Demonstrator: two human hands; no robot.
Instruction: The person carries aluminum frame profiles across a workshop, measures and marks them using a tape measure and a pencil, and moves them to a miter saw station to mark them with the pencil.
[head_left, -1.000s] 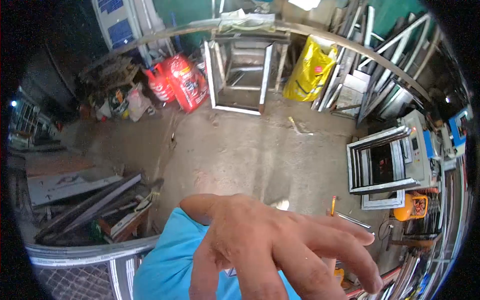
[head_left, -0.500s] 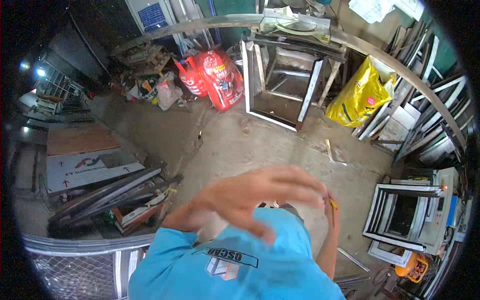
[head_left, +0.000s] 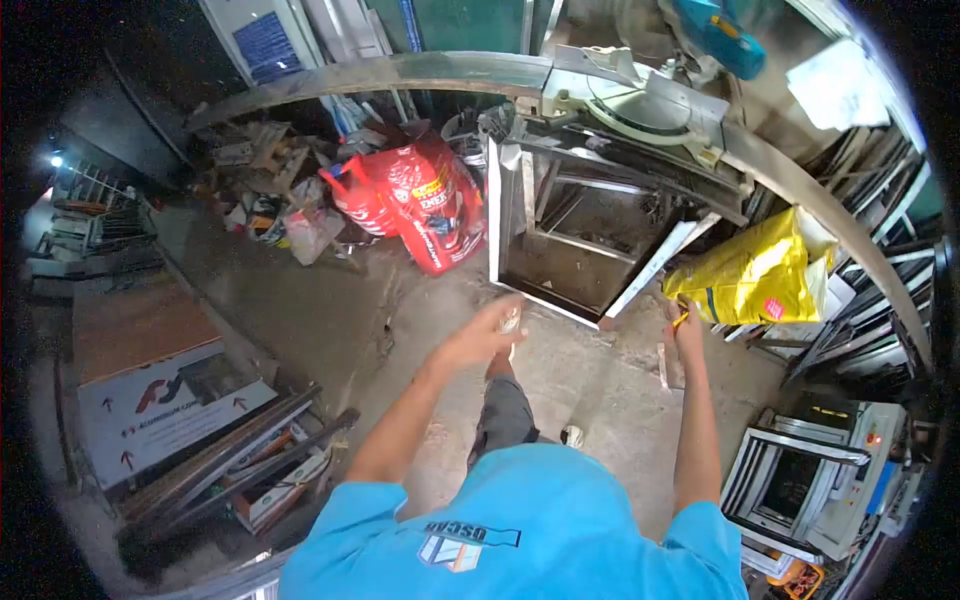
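My left hand is held out over the floor, above my forward foot, slightly blurred. Its fingers look spread and I see nothing in them. My right hand is closed around a small yellow stick-like object, whose exact kind I cannot make out. That hand appears just below the yellow bag, and I cannot tell whether it touches it. Ahead, between my hands, a dark and white rectangular frame leans against the workbench.
A saw machine sits on the bench. Red bags lie to its left. Metal profiles and a printed board are at lower left. More frames stand beside a machine at lower right.
My left hand has moved from in front of my chest to farther forward. My right arm has stretched forward with the yellow object. The view has shifted, and one leg now shows stepping forward.
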